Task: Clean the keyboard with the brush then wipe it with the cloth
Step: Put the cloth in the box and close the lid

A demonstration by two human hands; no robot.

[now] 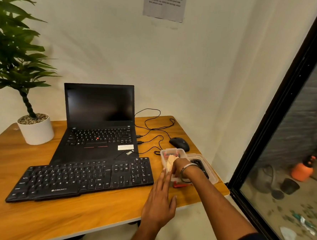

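Observation:
A black external keyboard (83, 180) lies across the wooden desk (36, 221), in front of an open black laptop (98, 120). To its right stands a clear plastic box (165, 153) with red clips. My right hand (179, 167) reaches into that box and its curled fingers grip a light beige item (170, 162), either cloth or brush. My left hand (160, 199) lies flat with straight fingers on the desk, its fingertips against the box's near left side, just right of the keyboard.
A black mouse (179, 143) with looping cables sits behind the box. A second clear container (209, 171) holding a dark object adjoins the box near the desk's right edge. A potted plant (35, 129) stands at the back left. A dark-framed glass panel (277, 112) rises on the right.

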